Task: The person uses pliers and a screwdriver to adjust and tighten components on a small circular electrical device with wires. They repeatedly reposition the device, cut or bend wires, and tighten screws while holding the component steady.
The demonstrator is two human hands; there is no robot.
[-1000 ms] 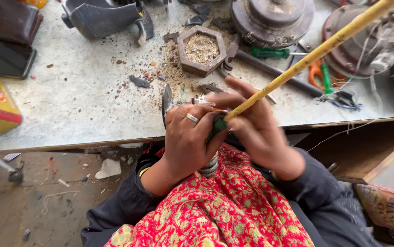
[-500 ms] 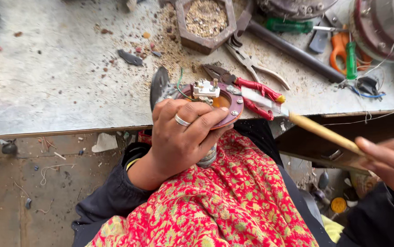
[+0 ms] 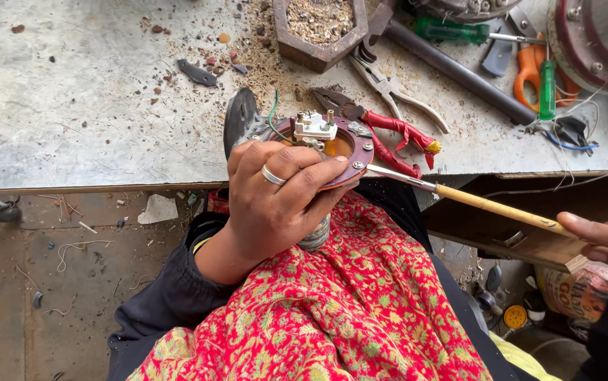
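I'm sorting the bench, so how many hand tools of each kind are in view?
Pliers: 2, red-handled and bare steel
Screwdrivers: 3, green ones on the bench, wooden-handled in the right hand
Orange-handled scissors: 1
Total: 6

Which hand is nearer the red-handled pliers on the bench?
Left. The left hand grips the round part beside the red-handled pliers; the right hand is off past the bench edge, holding the screwdriver.
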